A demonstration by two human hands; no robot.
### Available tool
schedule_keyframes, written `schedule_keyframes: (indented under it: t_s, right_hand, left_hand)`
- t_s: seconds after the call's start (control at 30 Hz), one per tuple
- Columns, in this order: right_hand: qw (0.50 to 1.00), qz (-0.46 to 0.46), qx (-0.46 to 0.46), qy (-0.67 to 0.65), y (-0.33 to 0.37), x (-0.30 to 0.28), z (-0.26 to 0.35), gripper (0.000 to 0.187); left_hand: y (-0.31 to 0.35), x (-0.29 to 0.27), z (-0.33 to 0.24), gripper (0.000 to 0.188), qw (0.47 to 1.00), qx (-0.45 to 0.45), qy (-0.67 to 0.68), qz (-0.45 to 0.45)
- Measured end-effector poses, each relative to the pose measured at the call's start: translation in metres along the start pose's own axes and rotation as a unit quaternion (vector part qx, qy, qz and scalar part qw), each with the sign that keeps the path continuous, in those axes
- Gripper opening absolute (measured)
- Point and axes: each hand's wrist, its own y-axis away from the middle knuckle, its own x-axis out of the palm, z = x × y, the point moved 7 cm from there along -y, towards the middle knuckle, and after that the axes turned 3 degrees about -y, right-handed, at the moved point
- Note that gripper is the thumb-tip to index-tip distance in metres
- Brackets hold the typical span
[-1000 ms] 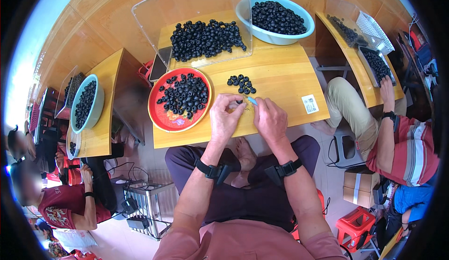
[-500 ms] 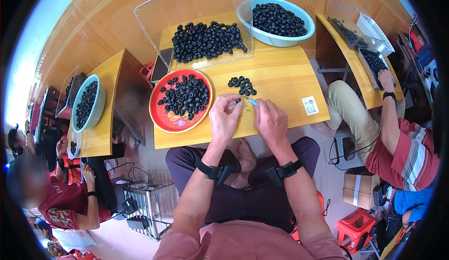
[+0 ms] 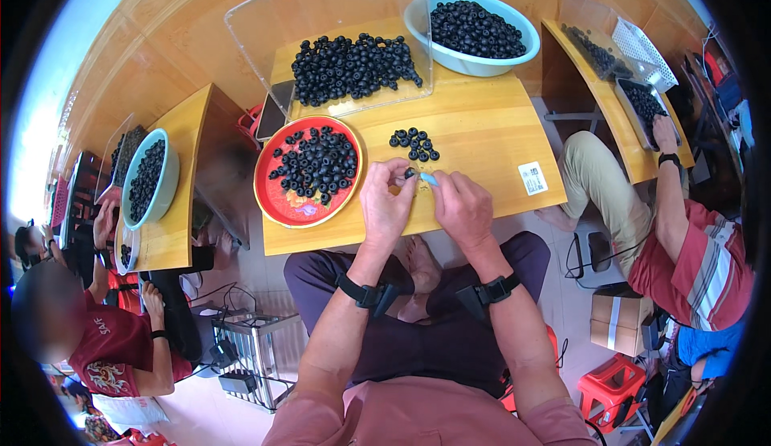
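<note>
My left hand (image 3: pixel 385 203) pinches a small black ring-shaped rubber-like piece (image 3: pixel 410 173) between thumb and fingertips. A slim light-blue tool (image 3: pixel 429 179) is gripped by my right hand (image 3: pixel 467 210), its end pointing at the piece; its working tip is too small to make out. Just beyond my hands lies a small cluster of like black pieces (image 3: pixel 414 142) on the wooden table (image 3: pixel 490 137). Left of my left hand sits a red round tray (image 3: pixel 271 193) with a gold rim, holding many more.
A clear plastic panel (image 3: pixel 265 36) stands around a large pile of black pieces (image 3: pixel 345 69). Behind it at right is a full light-blue basin (image 3: pixel 482 67). A white label (image 3: pixel 532 178) lies at the table's right. Co-workers sit at tables on both sides.
Both hands stay nearly in place, brought slightly closer together at the piece. More of the black piece shows at my left fingertips. At far left, a co-worker's hand has risen.
</note>
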Motion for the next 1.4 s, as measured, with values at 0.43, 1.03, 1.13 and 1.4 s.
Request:
schedule_keyframes:
  t_s: [0.43, 1.03, 1.13, 1.4]
  right_hand:
    - [1.0, 0.018, -0.002, 0.002, 0.0, 0.004, -0.001, 0.012]
    - [0.998, -0.007, 0.046, 0.035, 0.002, 0.002, -0.01, 0.01]
    - [0.998, -0.016, 0.046, 0.034, 0.003, 0.002, -0.01, 0.011]
    - [0.997, -0.039, 0.057, 0.042, 0.004, 0.002, -0.015, 0.012]
  left_hand:
    - [0.001, 0.003, -0.004, 0.029, 1.0, 0.021, -0.017, 0.013]
    - [-0.001, -0.059, -0.015, 0.021, 0.983, 0.121, -0.112, -0.085]
    - [-0.016, -0.101, -0.006, 0.023, 0.971, 0.078, -0.198, -0.107]
    - [-0.03, -0.027, -0.024, 0.014, 0.973, 0.102, -0.193, 0.07]
